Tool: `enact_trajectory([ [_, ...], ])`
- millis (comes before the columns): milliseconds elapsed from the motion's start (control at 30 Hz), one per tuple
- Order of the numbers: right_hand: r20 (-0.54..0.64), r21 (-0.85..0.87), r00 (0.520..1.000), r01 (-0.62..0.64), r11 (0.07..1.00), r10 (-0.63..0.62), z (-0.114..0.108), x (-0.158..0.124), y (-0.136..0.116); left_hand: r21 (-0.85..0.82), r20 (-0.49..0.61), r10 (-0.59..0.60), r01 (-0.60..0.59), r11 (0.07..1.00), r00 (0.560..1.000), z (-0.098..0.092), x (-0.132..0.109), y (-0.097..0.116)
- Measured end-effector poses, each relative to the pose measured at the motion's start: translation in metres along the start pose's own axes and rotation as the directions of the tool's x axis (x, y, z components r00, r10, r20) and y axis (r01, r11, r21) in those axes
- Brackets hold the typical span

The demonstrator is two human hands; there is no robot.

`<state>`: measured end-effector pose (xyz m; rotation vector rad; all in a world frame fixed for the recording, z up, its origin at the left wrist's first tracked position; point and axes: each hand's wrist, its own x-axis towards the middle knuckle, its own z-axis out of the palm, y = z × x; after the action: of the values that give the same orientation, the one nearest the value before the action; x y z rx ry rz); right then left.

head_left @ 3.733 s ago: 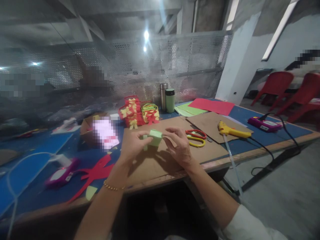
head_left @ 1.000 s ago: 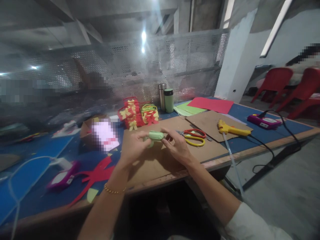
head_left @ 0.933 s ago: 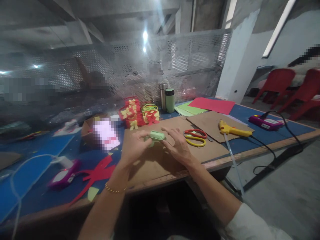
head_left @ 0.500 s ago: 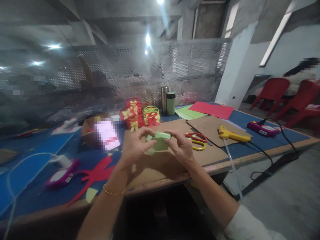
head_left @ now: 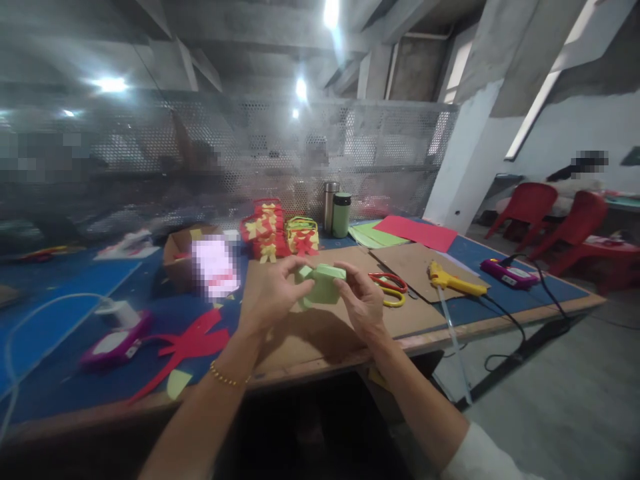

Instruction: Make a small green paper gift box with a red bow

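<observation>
Both hands hold a small light-green paper box (head_left: 323, 284) above a sheet of brown cardboard (head_left: 300, 327) on the workbench. My left hand (head_left: 273, 301) grips the box's left side, thumb on top and fingers curled underneath. My right hand (head_left: 363, 301) pinches its right side with bent fingers. A gold bracelet sits on my left wrist.
Red-and-yellow scissors (head_left: 389, 288) and a yellow glue gun (head_left: 453, 279) with its cable lie to the right. Finished red and yellow paper boxes (head_left: 277, 235), two flasks (head_left: 337, 212) and coloured paper sheets (head_left: 400, 232) stand behind. A red paper cutout (head_left: 193, 341) and purple devices lie on the blue table. Red chairs at far right.
The box has been lifted slightly and turned between the hands, and my right hand has closed on its side again. The camera has tilted up a little.
</observation>
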<state>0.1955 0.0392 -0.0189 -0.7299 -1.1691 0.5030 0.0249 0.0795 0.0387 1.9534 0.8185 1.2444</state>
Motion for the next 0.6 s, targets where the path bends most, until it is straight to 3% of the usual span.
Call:
enact_trajectory([
  [233,-0.01,-0.088,0.998,0.063,0.994,-0.065,0.007,-0.004,-0.005,-0.108,-0.039,-0.033,0.029,0.994,0.999,0.003,0.0,0.0],
  [400,-0.077,-0.257,0.997,-0.004,0.966,-0.016,0.01,-0.005,-0.011,-0.01,-0.003,-0.014,0.013,1.0,1.0,0.001,-0.002,0.007],
  [600,-0.137,-0.231,0.99,-0.048,0.972,0.016,0.014,-0.004,-0.009,0.006,0.015,-0.048,0.048,0.999,0.999,0.001,-0.003,0.011],
])
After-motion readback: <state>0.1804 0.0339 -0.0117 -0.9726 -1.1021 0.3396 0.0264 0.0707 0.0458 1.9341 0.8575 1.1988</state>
